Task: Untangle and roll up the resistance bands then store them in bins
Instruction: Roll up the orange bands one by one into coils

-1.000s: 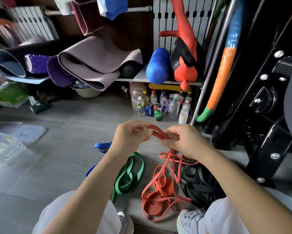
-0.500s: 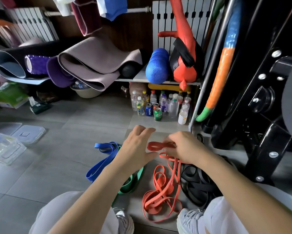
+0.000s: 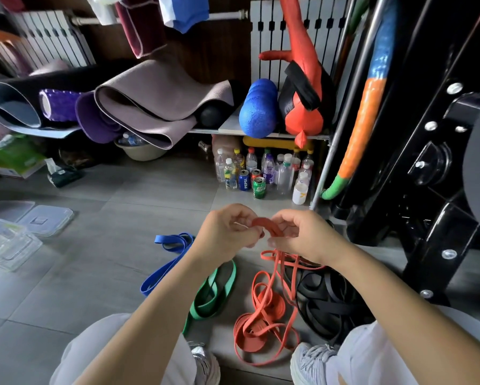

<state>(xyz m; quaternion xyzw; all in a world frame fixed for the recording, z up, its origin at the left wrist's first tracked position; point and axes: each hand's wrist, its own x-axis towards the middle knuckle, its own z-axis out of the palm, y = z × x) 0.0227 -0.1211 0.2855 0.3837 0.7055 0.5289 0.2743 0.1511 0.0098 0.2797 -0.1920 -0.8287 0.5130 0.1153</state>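
Note:
My left hand [image 3: 227, 232] and my right hand [image 3: 297, 234] both pinch the top end of the orange-red resistance band [image 3: 261, 309], held up between them in a small curl. The rest of that band hangs down into tangled loops on the grey floor between my feet. A green band [image 3: 213, 293] lies under my left forearm, a blue band [image 3: 166, 259] lies to its left, and a heap of black bands [image 3: 324, 301] sits to the right under my right forearm. Clear plastic bins [image 3: 8, 243] with lids stand at the far left.
Several bottles and cans [image 3: 261, 173] stand on the floor ahead under a shelf [image 3: 233, 129] with rolled mats and a blue foam roller. A black steel rack frame [image 3: 438, 218] fills the right side. My shoes [image 3: 313, 362] are at the bottom edge.
My left hand had its fingers spread half a second ago and now pinches the orange-red band again. Both hands sit slightly lower than a second ago, and the band's end is curled tighter.

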